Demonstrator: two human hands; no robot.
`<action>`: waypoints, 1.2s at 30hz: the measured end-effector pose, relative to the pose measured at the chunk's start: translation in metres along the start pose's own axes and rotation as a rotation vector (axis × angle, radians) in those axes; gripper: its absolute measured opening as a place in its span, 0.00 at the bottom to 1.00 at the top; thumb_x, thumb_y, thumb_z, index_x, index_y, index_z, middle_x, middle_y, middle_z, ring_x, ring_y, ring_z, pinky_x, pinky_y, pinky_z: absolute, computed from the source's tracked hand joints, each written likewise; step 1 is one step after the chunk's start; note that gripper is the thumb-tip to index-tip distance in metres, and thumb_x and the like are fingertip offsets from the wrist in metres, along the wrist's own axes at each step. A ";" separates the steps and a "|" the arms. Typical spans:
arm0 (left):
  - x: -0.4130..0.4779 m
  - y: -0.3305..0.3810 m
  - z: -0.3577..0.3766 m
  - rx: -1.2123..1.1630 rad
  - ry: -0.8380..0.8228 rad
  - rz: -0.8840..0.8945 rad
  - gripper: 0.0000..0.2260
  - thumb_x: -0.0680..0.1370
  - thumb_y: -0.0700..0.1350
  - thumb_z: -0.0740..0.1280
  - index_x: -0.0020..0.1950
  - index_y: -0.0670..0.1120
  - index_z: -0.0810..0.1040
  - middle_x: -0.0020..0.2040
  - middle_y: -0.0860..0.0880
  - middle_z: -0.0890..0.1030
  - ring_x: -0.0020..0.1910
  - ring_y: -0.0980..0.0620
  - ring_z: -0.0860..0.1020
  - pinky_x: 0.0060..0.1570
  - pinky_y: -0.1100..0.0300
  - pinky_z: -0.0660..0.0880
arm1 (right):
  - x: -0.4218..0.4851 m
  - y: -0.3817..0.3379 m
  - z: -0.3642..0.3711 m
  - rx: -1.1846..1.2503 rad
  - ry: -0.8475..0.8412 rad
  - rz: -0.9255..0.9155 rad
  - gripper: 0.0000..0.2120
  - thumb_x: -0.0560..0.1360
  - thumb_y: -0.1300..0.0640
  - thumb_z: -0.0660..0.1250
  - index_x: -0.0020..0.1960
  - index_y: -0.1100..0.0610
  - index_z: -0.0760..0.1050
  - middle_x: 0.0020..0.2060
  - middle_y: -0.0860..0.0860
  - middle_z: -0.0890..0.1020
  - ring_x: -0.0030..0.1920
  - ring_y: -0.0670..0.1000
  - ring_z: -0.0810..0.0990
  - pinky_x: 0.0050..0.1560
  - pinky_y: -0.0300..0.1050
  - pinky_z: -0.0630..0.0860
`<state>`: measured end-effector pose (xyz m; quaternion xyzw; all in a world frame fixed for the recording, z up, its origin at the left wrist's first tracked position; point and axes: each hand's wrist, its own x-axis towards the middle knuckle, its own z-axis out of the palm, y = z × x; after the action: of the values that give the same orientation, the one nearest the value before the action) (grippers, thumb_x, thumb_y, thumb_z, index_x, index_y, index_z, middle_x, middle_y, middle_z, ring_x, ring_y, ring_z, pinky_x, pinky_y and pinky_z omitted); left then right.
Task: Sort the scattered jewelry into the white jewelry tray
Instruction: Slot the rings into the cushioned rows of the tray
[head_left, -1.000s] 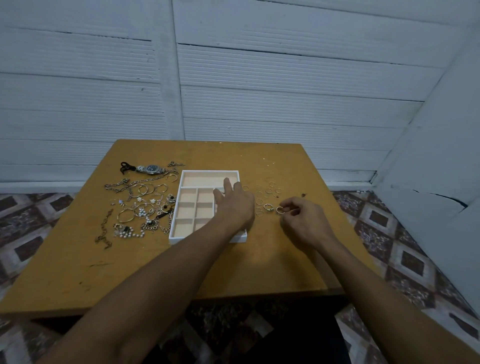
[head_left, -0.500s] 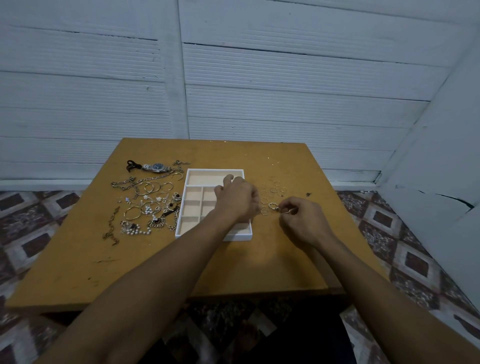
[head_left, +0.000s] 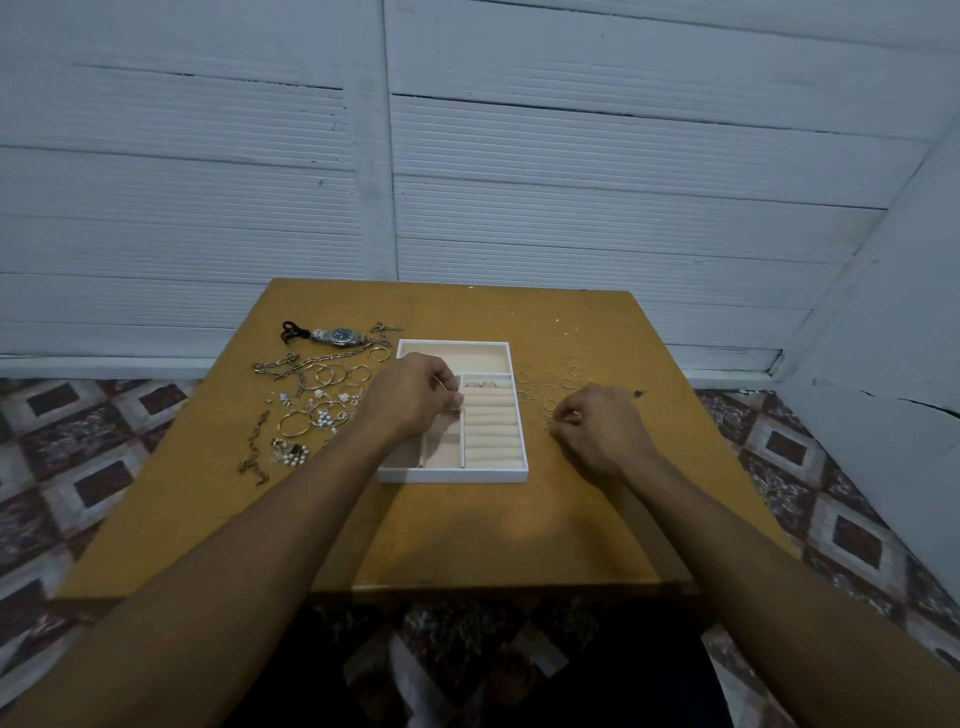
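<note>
Left hand (head_left: 415, 400), fingers curled over the white jewelry tray (head_left: 452, 474), apparently pinches a thin ring (head_left: 442, 388); right hand (head_left: 597, 431) pinches one of the loose rings (head_left: 569, 384) beside the tray. Press each ring upright into a slot between the ring rolls (head_left: 491, 426), releasing only once seated

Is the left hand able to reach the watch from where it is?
Probably yes: the left hand is over the tray, and only flat bangles lie between it and the watch.
</note>
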<state>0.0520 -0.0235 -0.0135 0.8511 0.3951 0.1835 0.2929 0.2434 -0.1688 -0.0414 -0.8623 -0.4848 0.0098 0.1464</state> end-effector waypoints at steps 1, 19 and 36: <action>-0.001 -0.002 -0.002 0.002 0.003 0.004 0.03 0.72 0.46 0.75 0.42 0.49 0.83 0.36 0.54 0.80 0.37 0.56 0.76 0.33 0.62 0.67 | 0.001 -0.001 0.000 -0.006 -0.018 0.004 0.11 0.75 0.47 0.68 0.54 0.49 0.82 0.56 0.48 0.80 0.60 0.52 0.71 0.60 0.49 0.71; 0.002 -0.011 0.002 -0.019 0.035 0.006 0.01 0.73 0.45 0.74 0.43 0.50 0.86 0.41 0.53 0.84 0.43 0.55 0.80 0.44 0.60 0.74 | 0.009 -0.010 -0.003 0.133 -0.052 0.022 0.04 0.73 0.53 0.71 0.40 0.48 0.78 0.44 0.46 0.77 0.52 0.48 0.72 0.50 0.46 0.72; 0.005 -0.018 0.011 -0.007 0.067 -0.034 0.03 0.71 0.48 0.75 0.42 0.50 0.85 0.39 0.53 0.83 0.42 0.54 0.80 0.40 0.60 0.75 | 0.043 -0.036 -0.005 0.355 0.081 -0.081 0.04 0.73 0.57 0.66 0.40 0.52 0.79 0.35 0.46 0.81 0.38 0.49 0.79 0.39 0.50 0.79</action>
<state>0.0508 -0.0147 -0.0327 0.8365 0.4185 0.2085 0.2857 0.2374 -0.1165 -0.0218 -0.8023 -0.5037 0.0544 0.3158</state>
